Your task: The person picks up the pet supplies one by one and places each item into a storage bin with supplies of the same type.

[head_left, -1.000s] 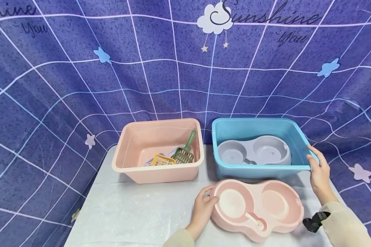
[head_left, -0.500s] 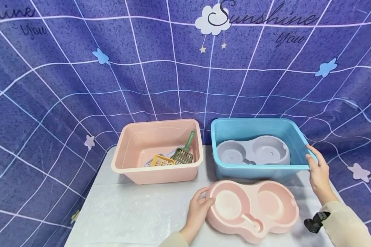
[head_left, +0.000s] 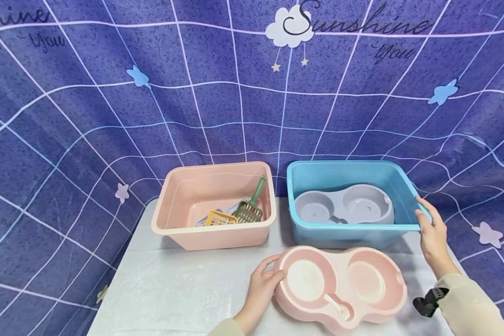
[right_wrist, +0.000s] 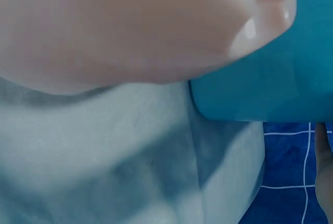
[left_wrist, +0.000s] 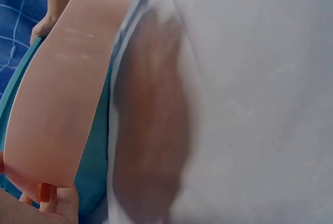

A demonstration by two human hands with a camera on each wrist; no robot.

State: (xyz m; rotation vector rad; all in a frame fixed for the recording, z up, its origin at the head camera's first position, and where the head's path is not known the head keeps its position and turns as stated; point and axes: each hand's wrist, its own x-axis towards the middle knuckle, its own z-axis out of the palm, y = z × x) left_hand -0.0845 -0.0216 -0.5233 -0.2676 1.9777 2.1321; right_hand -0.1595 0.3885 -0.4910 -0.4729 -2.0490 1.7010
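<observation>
My left hand [head_left: 256, 291] grips a pink double pet bowl [head_left: 342, 268] by its left end, thumb over the rim and fingers underneath. In the left wrist view the pink bowl shows from its side, held above its shadow on the table, with the left hand [left_wrist: 57, 203] at its near end. My right hand [head_left: 434, 235] holds the right rim of a blue bin [head_left: 344, 173], thumb outside the front corner region. Inside that bin lies a grey double pet bowl [head_left: 340, 200]. The right wrist view catches the pink bowl [right_wrist: 130, 31] in front of the blue bin [right_wrist: 260, 89].
A pink bin [head_left: 214, 239] stands left of the blue one. It contains a green litter scoop [head_left: 249, 211], a yellow scoop [head_left: 218, 218] and paler pieces beneath. A white-covered table [head_left: 172, 289] bears everything; a purple-blue curtain [head_left: 218, 93] hangs behind.
The pink double bowl has moved left and slightly toward me in my left hand. My right hand stays at the blue bin's rim.
</observation>
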